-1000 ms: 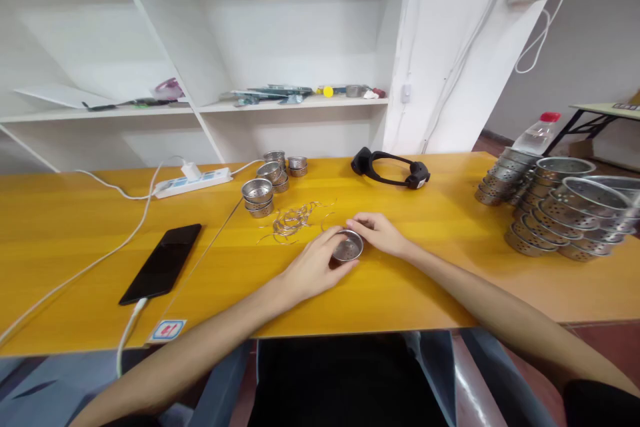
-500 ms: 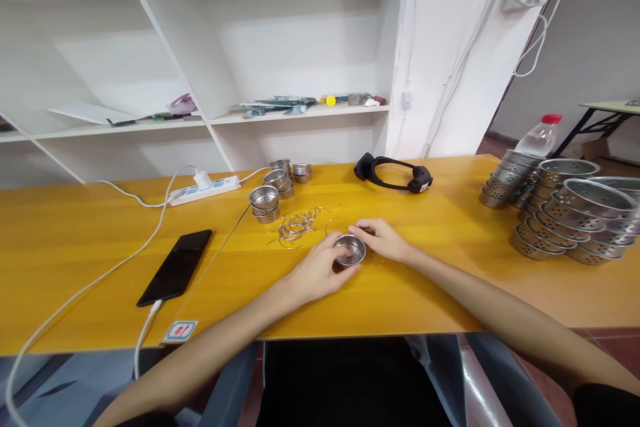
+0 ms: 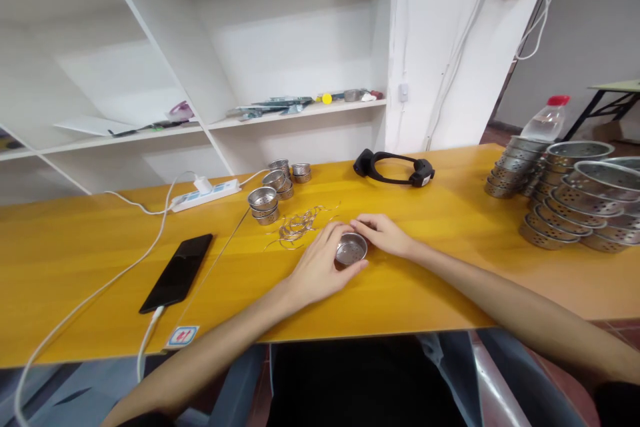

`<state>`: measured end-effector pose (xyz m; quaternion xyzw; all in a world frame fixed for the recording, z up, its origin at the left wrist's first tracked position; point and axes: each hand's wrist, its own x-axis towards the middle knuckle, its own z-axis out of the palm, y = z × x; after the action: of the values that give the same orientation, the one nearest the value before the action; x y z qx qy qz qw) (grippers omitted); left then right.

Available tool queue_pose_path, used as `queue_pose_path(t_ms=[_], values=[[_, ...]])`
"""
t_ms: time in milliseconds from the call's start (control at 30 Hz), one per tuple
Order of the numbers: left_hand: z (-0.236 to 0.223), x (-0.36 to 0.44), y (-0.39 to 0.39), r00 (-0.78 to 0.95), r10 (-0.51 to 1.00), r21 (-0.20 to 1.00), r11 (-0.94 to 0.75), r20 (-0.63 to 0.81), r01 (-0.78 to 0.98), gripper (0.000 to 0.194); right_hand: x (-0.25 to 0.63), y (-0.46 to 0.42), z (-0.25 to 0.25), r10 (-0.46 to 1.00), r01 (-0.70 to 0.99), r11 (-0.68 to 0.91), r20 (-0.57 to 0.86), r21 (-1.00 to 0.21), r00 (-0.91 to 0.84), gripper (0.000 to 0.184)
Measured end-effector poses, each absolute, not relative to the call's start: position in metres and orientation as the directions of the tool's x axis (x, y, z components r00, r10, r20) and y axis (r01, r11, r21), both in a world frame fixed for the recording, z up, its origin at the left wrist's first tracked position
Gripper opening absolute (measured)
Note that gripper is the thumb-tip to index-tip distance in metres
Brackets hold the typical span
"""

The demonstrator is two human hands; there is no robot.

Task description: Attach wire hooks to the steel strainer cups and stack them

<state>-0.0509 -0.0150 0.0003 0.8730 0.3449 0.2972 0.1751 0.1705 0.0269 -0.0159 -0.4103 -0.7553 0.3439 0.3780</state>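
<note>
A small perforated metal cup (image 3: 351,249) rests on the yellow table (image 3: 450,213) between my two hands. My left hand (image 3: 320,267) curls round the cup's left side, thumb at its near rim. My right hand (image 3: 383,233) touches the cup's far right rim with its fingers bent. Whether the right fingers also pinch a wire I cannot tell. Just left of the hands lies a tangle of thin wire pieces (image 3: 297,223).
Small stacked metal cups (image 3: 263,205) and more cups (image 3: 280,178) stand behind the wires. Large perforated metal bowls (image 3: 565,200) are piled at the right, with a plastic bottle (image 3: 545,121). A black headband device (image 3: 393,168), a power strip (image 3: 203,192) and a charging phone (image 3: 177,271) also lie here.
Both hands stay on the small cup; the left hand has closed a little further round it. The camera view has shifted slightly.
</note>
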Motion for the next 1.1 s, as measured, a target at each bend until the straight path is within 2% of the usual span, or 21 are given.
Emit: queue_pose_path(t_ms=[133,267,400,500,600,700,767,867,1100], values=[[0.003,-0.053,-0.011,0.582,0.727,0.510,-0.678,0.363,0.529,0.047,0.170,0.025,-0.014,0.888,0.337,0.403,0.274,-0.851,-0.369,0.055],[0.005,-0.058,-0.008,0.629,0.680,0.464,-0.726,0.376,0.507,0.046,0.169,0.024,-0.012,0.892,0.306,0.374,0.249,-0.876,-0.376,0.055],[0.015,-0.066,-0.007,0.685,0.672,0.449,-0.723,0.281,0.525,0.041,0.171,0.025,-0.013,0.894,0.291,0.360,0.239,-0.886,-0.378,0.054],[0.040,-0.073,0.013,0.632,0.727,0.486,-0.669,0.268,0.563,0.041,0.171,0.027,-0.014,0.906,0.271,0.334,0.229,-0.903,-0.355,0.052],[0.086,-0.079,0.066,0.479,0.835,0.526,-0.546,0.272,0.652,0.048,0.170,0.028,-0.017,0.923,0.250,0.285,0.194,-0.926,-0.333,0.046],[0.135,-0.075,0.142,0.245,0.886,0.356,-0.392,0.393,0.848,0.055,0.169,0.029,-0.020,0.925,0.268,0.275,0.178,-0.923,-0.335,0.040],[0.153,-0.068,0.188,0.181,0.882,0.230,-0.303,0.435,0.925,0.058,0.168,0.029,-0.021,0.922,0.295,0.291,0.184,-0.910,-0.342,0.037],[0.150,-0.055,0.237,0.150,0.927,0.117,-0.201,0.345,0.973,0.064,0.168,0.029,-0.022,0.918,0.320,0.309,0.193,-0.895,-0.346,0.032],[0.094,-0.047,0.272,0.120,0.965,0.101,-0.147,0.235,0.984,0.062,0.166,0.029,-0.023,0.903,0.378,0.360,0.216,-0.853,-0.371,0.023]])
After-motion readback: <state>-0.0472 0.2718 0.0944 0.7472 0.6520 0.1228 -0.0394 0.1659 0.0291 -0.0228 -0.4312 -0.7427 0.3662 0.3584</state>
